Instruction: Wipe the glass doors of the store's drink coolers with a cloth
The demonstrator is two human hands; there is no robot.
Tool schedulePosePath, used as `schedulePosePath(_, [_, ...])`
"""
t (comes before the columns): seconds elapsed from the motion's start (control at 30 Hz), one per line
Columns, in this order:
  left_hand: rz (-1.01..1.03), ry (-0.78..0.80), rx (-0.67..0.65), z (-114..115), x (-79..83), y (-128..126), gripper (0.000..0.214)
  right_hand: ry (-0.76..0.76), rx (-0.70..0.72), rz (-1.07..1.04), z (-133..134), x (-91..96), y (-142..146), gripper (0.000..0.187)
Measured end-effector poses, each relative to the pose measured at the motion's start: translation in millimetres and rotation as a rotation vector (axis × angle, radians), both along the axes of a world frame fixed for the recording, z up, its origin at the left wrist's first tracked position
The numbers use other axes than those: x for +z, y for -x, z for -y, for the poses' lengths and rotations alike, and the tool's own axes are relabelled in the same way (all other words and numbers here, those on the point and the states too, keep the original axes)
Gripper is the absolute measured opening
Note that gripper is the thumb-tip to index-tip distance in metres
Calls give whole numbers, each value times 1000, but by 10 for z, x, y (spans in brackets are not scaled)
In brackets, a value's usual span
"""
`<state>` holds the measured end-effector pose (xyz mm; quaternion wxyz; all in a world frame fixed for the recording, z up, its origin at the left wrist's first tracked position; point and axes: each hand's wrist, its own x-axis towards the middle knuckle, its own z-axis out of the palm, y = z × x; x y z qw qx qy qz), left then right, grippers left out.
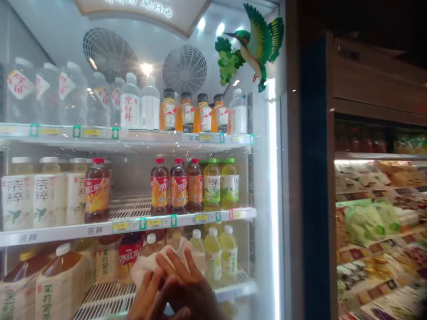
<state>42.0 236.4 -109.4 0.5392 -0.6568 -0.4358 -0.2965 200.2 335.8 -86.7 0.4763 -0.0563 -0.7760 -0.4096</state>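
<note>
My right hand (190, 284) is at the bottom centre, its fingers spread over a crumpled white cloth (147, 265) and pressing it against the front of a lit drinks fridge. My left hand (147, 298) lies just left of and partly under the right one, its fingers stretched up to the cloth's lower edge. Behind the cloth, on the lowest visible shelf (233, 291), stand pale yellow bottles (228, 251) and a red-labelled tea bottle (128, 258). The palms and wrists are cut off by the frame's bottom edge.
The middle shelf (126, 224) carries red-capped tea bottles (168, 186), green-capped bottles (220, 184) and white cartons (33, 195). Water and orange drinks (187, 113) line the top shelf. A bird decoration (256, 42) hangs at the fridge's upper right. An open cooler with packaged food (376, 222) stands to the right.
</note>
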Motion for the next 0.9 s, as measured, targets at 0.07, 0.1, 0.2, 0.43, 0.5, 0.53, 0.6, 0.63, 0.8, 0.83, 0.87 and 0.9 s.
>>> schedulePosePath(0.07, [-22,-21,-72,-166,118,-193,85,-17,87,11,-18,203,-94,34])
schedulePosePath(0.1, [-8,-28,-86,-214,217,-261,78,-12,154,17,-40,318,-191,30])
schedulePosePath(0.2, [15,-15,-6,-215,574,-357,67,27,330,-19,-195,605,-609,32])
schedulePosePath(0.43, [-349,-25,148,-84,994,-293,48,74,62,-144,-627,757,-1032,60])
schedulePosePath(0.5, [-473,68,164,-101,1078,-276,51,55,36,-105,-648,740,-1000,71])
schedulePosePath(0.53, [-495,113,180,-112,1134,-275,55,50,34,-97,-649,732,-988,75])
schedulePosePath(0.6, [-453,142,226,-133,1260,-290,64,55,37,-93,-648,717,-984,81])
schedulePosePath(0.63, [-395,121,249,-142,1314,-304,68,60,39,-91,-649,711,-990,82])
schedulePosePath(0.8, [-243,78,278,-162,1274,-385,84,71,53,-76,-660,694,-1024,82])
schedulePosePath(0.83, [-297,108,267,-155,1234,-387,86,68,57,-76,-659,696,-1022,82])
schedulePosePath(0.87, [-347,136,262,-146,1208,-380,86,65,60,-77,-657,699,-1019,82])
schedulePosePath(0.9, [-371,147,266,-136,1203,-366,85,62,65,-77,-655,704,-1014,82])
